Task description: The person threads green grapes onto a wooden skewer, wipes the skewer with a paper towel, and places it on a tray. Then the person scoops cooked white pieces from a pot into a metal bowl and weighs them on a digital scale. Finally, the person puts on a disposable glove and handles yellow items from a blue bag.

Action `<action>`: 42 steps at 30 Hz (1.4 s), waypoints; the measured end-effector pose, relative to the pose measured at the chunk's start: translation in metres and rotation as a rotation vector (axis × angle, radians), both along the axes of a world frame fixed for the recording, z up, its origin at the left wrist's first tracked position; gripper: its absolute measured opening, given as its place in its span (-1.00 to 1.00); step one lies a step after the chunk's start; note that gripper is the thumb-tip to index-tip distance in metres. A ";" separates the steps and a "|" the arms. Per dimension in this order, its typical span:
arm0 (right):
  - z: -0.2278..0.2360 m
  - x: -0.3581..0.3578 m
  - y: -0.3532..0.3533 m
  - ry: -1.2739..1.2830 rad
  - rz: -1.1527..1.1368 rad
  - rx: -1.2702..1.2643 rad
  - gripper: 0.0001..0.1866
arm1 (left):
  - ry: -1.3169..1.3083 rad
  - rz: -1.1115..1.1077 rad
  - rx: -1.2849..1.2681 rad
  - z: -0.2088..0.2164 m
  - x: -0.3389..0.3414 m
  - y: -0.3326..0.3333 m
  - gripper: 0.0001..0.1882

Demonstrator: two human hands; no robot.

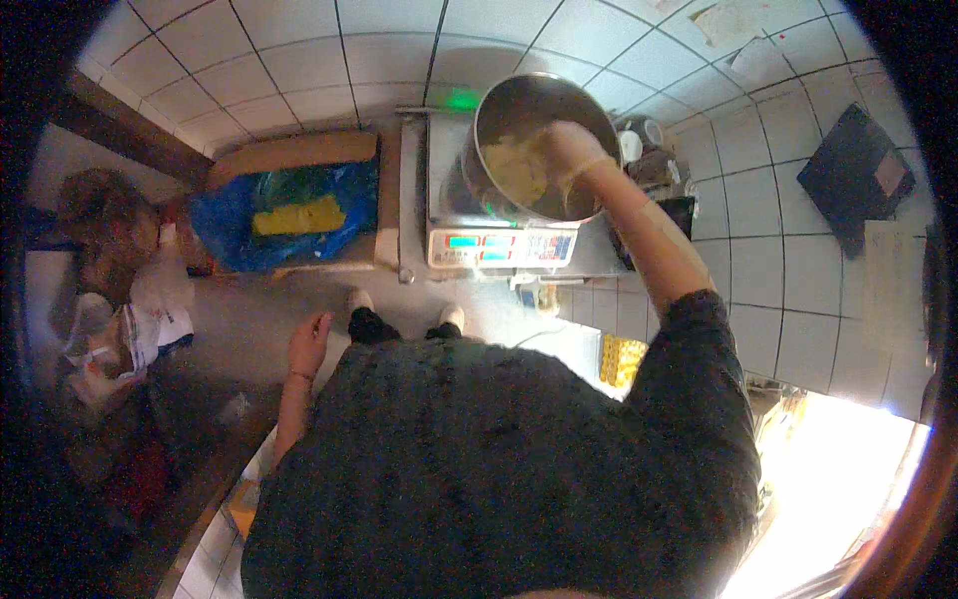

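Note:
My right hand, in what looks like a thin pale glove, reaches down into a deep metal pot. Inside the pot lies a lumpy pale-yellow mass, and the hand is at its right side. The fingertips are hidden, so I cannot tell whether they grip any of it. Under the pot is a digital scale with lit blue and red displays along its near edge. My left hand hangs low beside my body, away from the pot, its fingers loosely extended with nothing in them.
Left of the scale sits a cardboard box lined with blue plastic, with a yellow patch on it. Cups and dark items crowd the pot's right. A tiled wall rises behind. Blurred brown and white items are far left.

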State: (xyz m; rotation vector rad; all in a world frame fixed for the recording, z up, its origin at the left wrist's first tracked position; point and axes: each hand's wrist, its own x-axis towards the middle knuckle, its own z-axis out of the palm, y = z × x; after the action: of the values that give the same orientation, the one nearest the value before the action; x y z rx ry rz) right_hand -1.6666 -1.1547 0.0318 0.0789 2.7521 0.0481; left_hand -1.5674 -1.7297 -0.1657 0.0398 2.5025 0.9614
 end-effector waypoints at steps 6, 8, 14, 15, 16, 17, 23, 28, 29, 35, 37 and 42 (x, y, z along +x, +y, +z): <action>0.018 -0.006 0.022 0.041 0.109 -0.267 -0.81 | 0.079 -0.045 0.135 0.011 -0.003 0.002 -0.63; 0.057 0.010 0.002 0.089 -0.182 -0.703 -0.82 | 0.038 0.006 0.155 0.015 -0.007 0.000 -0.63; 0.045 -0.005 -0.033 0.565 -0.164 -0.533 -0.78 | 0.118 -0.020 0.201 0.009 -0.013 -0.007 -0.64; 0.033 -0.013 -0.024 0.392 -0.142 -0.457 -0.78 | 0.093 -0.035 0.252 0.005 -0.013 -0.003 -0.64; 0.014 -0.010 -0.021 0.171 -0.176 -0.399 -0.78 | 0.032 -0.060 0.213 0.005 -0.014 -0.007 -0.63; 0.002 -0.023 -0.013 -0.037 -0.165 -0.290 -0.78 | -0.020 -0.059 0.193 0.006 -0.011 -0.010 -0.62; 0.033 -0.025 0.022 0.027 0.308 -0.063 -0.71 | 0.144 -0.018 0.145 0.030 -0.020 -0.010 -0.61; 0.085 -0.002 0.003 0.365 0.484 -0.247 -0.73 | 0.038 -0.022 0.055 0.053 -0.015 -0.012 -0.61; 0.089 0.001 0.001 0.449 0.550 -0.172 -0.74 | 0.018 -0.030 0.029 0.052 -0.014 -0.011 -0.61; -0.003 0.005 -0.017 0.037 -0.055 -0.342 -0.65 | 0.015 -0.097 0.094 0.029 -0.008 -0.016 -0.63; -0.009 -0.015 0.004 0.161 0.066 -0.302 -0.62 | 0.102 -0.034 0.079 0.024 -0.014 -0.014 -0.63; 0.010 -0.014 0.027 0.134 0.101 -0.302 -0.80 | 0.044 -0.071 0.185 0.036 -0.012 -0.019 -0.60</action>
State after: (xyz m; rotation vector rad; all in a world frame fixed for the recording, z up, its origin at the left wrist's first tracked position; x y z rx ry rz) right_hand -1.6808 -1.1281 0.0419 -0.1437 2.8590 -0.3574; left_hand -1.5799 -1.7483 -0.1293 0.2093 2.4263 1.1707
